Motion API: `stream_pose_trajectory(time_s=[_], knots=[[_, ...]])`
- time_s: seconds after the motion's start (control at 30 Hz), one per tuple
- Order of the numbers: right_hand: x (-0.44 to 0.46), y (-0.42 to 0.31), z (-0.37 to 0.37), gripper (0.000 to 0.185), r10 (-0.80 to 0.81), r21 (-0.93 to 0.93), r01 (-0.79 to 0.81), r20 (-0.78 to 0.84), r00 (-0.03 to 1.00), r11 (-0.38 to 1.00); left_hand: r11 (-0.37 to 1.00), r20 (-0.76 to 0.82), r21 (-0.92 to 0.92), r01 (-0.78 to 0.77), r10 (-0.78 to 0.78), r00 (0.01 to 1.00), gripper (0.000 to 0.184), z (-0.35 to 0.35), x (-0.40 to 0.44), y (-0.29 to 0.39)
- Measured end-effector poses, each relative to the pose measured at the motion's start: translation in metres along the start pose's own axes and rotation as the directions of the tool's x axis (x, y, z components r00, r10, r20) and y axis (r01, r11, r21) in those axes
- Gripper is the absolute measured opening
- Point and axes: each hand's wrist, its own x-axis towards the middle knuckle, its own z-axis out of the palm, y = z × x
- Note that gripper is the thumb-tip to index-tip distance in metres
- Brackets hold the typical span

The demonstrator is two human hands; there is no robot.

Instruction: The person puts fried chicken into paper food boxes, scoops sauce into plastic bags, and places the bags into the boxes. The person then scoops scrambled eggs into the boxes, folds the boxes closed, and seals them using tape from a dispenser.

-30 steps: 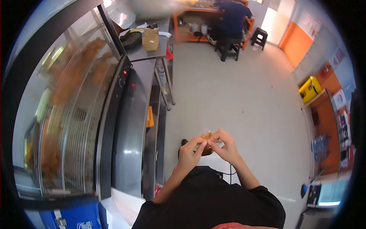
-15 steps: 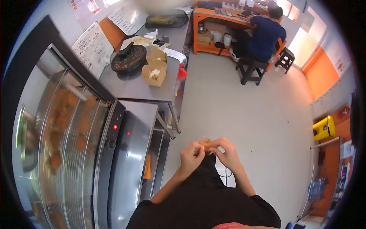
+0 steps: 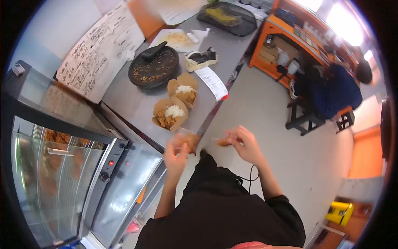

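Note:
My left hand [image 3: 175, 155] is closed on a brown piece [image 3: 190, 142], blurred by motion, just off the front corner of the steel table. My right hand [image 3: 245, 145] pinches a small orange-brown packet [image 3: 222, 142] with a clear plastic end. A gap separates the two hands. Beyond the left one, two open cardboard boxes stand on the table: a near box [image 3: 180, 119] and a far box [image 3: 171, 86], each with white rice and brown fried food.
A dark stone mortar [image 3: 132, 76] with its pestle [image 3: 154, 50] sits behind the boxes, beside a paper slip [image 3: 213, 83]. A glass warming cabinet [image 3: 89, 182] holds fried pieces at left. At right, a person [image 3: 338, 93] sits on a black stool [image 3: 304, 120].
My hands have parted, each with a piece in its fingers; before, they were together around one spot. The view has turned left and closer to the table and boxes.

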Motion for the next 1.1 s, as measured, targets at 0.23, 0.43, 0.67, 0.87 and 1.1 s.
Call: stream_pose_trajectory(time_s=[0.23, 0.43, 0.67, 0.87, 1.1], knots=[[0.199, 0.025, 0.0, 0.02, -0.085, 0.136, 0.061, 0.18, 0.98, 0.989, 0.983, -0.404, -0.02, 0.183, -0.175, 0.898, 0.044, -0.019, 0.103, -0.032], [0.287, 0.053, 0.036, 0.023, -0.048, 0.176, -0.025, 0.396, 0.917, 0.984, 0.886, -0.28, -0.262, 0.382, -0.449, 0.848, 0.031, -0.031, 0.135, -0.071], [0.324, 0.074, 0.055, 0.022, -0.07, 0.163, -0.016, 0.513, 0.855, 0.987, 0.811, -0.215, 0.447, 0.377, -0.312, 0.925, 0.022, -0.016, 0.145, -0.097], [0.341, 0.085, 0.057, 0.018, -0.167, -0.001, 0.22, 0.651, 0.741, 0.975, 0.594, -0.142, 0.783, 0.183, -0.115, 0.983, 0.02, -0.016, 0.152, -0.095], [0.349, 0.109, 0.084, 0.013, -0.448, -0.155, 0.717, 0.686, 0.573, 0.68, 0.396, -0.27, 0.881, 0.261, -0.033, 0.962, 0.032, -0.021, 0.168, -0.092]])
